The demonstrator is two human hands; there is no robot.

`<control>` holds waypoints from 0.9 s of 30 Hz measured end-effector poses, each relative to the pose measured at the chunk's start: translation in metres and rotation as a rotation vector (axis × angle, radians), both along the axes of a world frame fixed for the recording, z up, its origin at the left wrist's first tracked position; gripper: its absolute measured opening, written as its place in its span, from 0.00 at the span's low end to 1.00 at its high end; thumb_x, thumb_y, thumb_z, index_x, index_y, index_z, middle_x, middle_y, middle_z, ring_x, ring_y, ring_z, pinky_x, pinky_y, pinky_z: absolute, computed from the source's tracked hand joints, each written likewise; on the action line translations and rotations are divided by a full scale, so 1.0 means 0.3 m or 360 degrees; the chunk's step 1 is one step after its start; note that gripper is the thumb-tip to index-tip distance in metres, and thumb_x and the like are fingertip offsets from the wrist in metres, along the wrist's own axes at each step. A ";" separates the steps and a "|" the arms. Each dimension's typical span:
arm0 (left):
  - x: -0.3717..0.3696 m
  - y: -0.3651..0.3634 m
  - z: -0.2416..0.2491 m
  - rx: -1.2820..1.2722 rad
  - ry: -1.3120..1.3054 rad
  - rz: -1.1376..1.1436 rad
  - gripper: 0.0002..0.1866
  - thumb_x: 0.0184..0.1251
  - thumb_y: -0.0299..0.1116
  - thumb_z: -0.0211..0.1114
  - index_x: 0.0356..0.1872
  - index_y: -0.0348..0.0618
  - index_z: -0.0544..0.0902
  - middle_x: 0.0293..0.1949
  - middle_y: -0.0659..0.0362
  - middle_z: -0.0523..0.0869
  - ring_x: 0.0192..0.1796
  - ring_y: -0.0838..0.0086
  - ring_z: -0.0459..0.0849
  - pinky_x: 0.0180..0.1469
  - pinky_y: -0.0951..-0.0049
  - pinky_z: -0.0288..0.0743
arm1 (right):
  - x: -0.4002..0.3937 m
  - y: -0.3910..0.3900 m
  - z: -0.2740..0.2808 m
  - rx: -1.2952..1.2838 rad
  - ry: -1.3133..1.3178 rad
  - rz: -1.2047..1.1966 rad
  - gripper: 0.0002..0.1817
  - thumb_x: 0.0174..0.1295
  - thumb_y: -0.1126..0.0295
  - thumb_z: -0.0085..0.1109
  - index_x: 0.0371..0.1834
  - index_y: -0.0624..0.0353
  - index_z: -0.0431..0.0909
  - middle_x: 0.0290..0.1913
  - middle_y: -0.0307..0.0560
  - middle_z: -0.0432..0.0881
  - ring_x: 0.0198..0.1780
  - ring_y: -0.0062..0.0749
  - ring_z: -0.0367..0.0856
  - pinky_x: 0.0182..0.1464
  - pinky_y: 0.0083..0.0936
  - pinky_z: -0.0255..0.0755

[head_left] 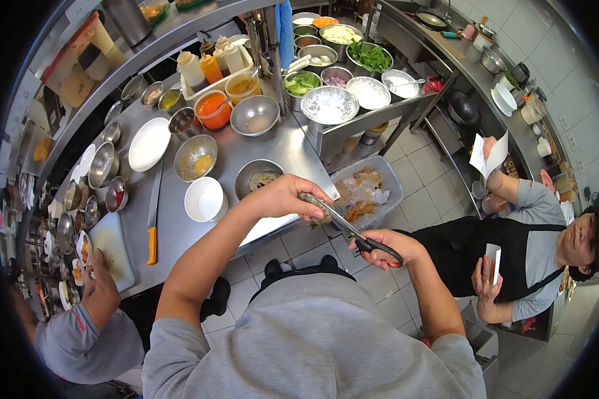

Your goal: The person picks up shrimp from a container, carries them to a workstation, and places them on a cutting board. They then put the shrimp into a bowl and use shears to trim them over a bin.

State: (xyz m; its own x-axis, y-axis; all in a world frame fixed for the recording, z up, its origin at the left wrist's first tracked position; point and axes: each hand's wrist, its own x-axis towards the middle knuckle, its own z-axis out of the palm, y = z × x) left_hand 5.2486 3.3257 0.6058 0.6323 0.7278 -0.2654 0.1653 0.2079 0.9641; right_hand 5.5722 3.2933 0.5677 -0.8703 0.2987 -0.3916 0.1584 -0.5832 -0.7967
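Over the front edge of the steel table, my left hand (291, 198) is closed in a pinch on a greyish raw shrimp (326, 217), partly hidden by the fingers. My right hand (396, 247) grips the black handles of a pair of scissors (345, 226), whose metal blades reach to the shrimp at my left fingers. A steel bowl (258, 174) with greyish peeled-looking pieces stands just behind my left hand. Beyond both hands, a clear plastic tub (394, 188) holds ice and orange-brown shrimp.
On the table are a white bowl (205, 201), a knife (154, 216) with an orange handle, a white plate (149, 144) and a cutting board (113, 249). One co-worker (90, 332) works at the left; another (512, 259), holding papers, stands at the right.
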 end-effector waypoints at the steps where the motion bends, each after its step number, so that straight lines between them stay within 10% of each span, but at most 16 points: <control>1: -0.004 -0.002 -0.002 0.0002 0.0000 0.0003 0.15 0.65 0.31 0.72 0.51 0.37 0.86 0.35 0.62 0.89 0.33 0.83 0.83 0.38 0.79 0.79 | 0.004 0.005 0.000 0.0037 -0.0056 0.0005 0.32 0.56 0.65 0.70 0.63 0.63 0.70 0.30 0.35 0.72 0.24 0.16 0.69 0.25 0.14 0.65; 8: -0.045 0.000 -0.067 -0.0099 -0.0339 0.0306 0.12 0.68 0.29 0.69 0.50 0.37 0.86 0.36 0.60 0.88 0.32 0.81 0.84 0.36 0.79 0.79 | 0.033 0.026 -0.006 0.0323 -0.0049 0.0240 0.40 0.59 0.61 0.71 0.73 0.56 0.62 0.39 0.34 0.68 0.38 0.19 0.70 0.41 0.19 0.72; 27: -0.015 0.024 0.025 0.0494 0.0671 -0.0163 0.14 0.64 0.37 0.73 0.46 0.40 0.88 0.30 0.59 0.90 0.31 0.79 0.89 0.35 0.77 0.79 | 0.016 0.005 0.121 0.0662 -0.0581 0.0232 0.32 0.63 0.50 0.68 0.65 0.52 0.69 0.30 0.32 0.70 0.23 0.17 0.69 0.25 0.19 0.66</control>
State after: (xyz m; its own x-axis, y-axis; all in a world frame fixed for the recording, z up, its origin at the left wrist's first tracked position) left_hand 5.2440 3.3329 0.6134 0.5891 0.7528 -0.2938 0.5561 -0.1139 0.8232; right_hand 5.5771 3.2949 0.6038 -0.7445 0.3789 -0.5497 0.5217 -0.1836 -0.8332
